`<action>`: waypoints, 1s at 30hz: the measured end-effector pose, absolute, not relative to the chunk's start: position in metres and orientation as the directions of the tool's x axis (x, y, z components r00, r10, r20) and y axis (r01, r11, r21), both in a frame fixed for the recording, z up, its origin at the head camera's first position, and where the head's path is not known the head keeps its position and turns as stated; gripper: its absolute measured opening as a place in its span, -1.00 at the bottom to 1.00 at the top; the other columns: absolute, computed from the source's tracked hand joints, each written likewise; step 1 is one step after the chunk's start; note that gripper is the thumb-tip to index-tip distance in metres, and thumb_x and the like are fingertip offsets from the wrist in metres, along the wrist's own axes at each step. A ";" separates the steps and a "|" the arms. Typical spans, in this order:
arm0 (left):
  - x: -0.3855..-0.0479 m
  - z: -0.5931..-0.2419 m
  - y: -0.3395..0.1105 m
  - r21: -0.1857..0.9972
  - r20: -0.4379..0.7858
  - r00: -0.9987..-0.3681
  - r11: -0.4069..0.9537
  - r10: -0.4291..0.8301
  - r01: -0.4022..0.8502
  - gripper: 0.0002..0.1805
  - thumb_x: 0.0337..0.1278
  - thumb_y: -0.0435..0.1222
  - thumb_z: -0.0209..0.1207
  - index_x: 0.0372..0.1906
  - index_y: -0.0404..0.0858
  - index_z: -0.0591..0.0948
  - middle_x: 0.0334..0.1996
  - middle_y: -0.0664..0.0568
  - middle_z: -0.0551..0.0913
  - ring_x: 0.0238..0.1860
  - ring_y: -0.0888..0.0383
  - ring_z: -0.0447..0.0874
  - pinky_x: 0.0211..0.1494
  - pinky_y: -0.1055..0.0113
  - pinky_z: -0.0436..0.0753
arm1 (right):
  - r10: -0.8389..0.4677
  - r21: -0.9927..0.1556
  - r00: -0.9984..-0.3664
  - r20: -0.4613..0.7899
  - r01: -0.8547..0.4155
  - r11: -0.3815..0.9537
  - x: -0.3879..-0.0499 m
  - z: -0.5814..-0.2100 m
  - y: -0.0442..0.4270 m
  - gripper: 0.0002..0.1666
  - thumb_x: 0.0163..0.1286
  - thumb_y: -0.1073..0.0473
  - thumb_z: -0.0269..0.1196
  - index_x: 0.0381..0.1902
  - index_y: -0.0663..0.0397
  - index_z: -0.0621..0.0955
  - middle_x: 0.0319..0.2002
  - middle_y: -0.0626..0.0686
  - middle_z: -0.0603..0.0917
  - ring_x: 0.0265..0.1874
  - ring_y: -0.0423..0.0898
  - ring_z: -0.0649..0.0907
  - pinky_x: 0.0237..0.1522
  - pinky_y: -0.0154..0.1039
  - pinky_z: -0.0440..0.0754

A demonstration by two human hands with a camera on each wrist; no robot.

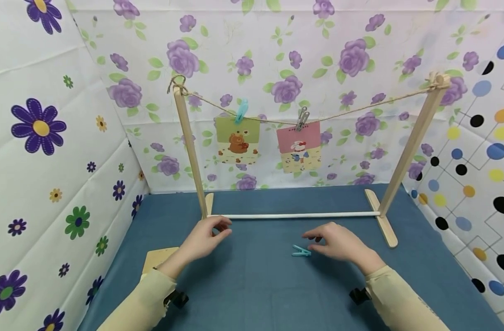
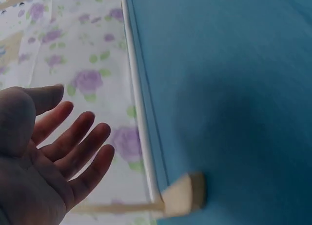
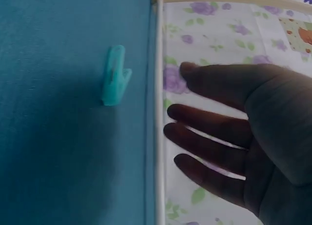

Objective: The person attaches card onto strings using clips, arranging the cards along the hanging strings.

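My left hand (image 1: 205, 235) hovers over the blue cloth near the foot of the rack's left post, fingers loosely bent and holding nothing. In the left wrist view that hand (image 2: 63, 152) shows its palm and spread fingertips. My right hand (image 1: 339, 241) is held just right of a teal clothespin (image 1: 301, 251), with nothing between its fingers. The same clothespin (image 3: 115, 76) lies on the cloth in the right wrist view, apart from the fingers. On the rope (image 1: 351, 111) hang a green bear card (image 1: 237, 142) under a blue clothespin (image 1: 241, 111) and a pink rabbit card (image 1: 299, 149) under a grey clothespin (image 1: 302, 118).
The wooden rack has a left post (image 1: 190, 151), a right post (image 1: 413, 147) and a white crossbar (image 1: 293, 215) low between them. A yellowish card (image 1: 158, 258) lies beside the left forearm, partly covered by it. Patterned cloth walls (image 1: 252, 27) enclose the back and sides.
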State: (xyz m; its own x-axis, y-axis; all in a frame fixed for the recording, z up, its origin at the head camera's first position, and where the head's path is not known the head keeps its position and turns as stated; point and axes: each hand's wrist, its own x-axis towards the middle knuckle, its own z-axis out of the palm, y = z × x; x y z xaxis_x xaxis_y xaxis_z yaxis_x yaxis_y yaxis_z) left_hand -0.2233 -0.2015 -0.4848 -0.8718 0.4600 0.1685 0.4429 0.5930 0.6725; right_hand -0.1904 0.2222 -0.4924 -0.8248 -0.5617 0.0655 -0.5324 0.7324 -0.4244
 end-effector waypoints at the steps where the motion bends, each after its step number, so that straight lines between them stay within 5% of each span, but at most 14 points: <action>1: -0.222 -0.486 -0.207 0.658 0.165 -0.872 0.608 0.461 0.445 -0.74 0.55 -0.19 0.30 0.19 -0.11 0.72 0.01 0.03 0.76 -0.02 0.12 0.73 -0.06 0.12 0.70 | -0.554 -0.427 -0.831 0.045 -0.518 0.741 -0.190 -0.495 0.222 -0.58 0.48 0.12 0.46 0.24 0.02 0.77 0.08 -0.02 0.82 -0.07 -0.09 0.80 -0.13 -0.16 0.76; 12: -0.202 -0.502 -0.262 0.509 0.125 -0.900 0.752 0.418 0.419 -0.59 0.46 -0.26 0.38 0.29 -0.28 0.68 0.17 -0.15 0.69 0.19 -0.18 0.67 0.21 -0.19 0.63 | -0.524 -0.377 -0.851 0.029 -0.495 0.783 -0.184 -0.515 0.205 -0.39 0.43 0.06 0.51 0.40 -0.07 0.67 0.51 0.21 0.47 0.45 0.28 0.47 0.27 0.30 0.56; 30: -0.188 -0.511 -0.325 0.515 -0.006 -0.944 0.810 0.331 0.281 -0.17 0.22 -0.16 0.55 0.51 -0.34 0.47 0.44 -0.41 0.40 0.43 -0.48 0.34 0.32 -0.44 0.43 | -0.440 -0.338 -0.896 0.058 -0.432 0.836 -0.179 -0.530 0.188 -0.24 0.33 0.02 0.59 0.45 -0.05 0.62 0.37 0.20 0.59 0.36 0.25 0.55 0.25 0.25 0.59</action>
State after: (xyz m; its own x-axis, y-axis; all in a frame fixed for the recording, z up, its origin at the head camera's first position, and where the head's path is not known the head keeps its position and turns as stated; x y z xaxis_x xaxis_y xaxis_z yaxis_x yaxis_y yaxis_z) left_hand -0.1878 -0.3248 -0.5106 -0.9436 0.3311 -0.0061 0.2809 0.8101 0.5146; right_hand -0.1789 0.1880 -0.5304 -0.8962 -0.4399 0.0579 -0.4323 0.8362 -0.3376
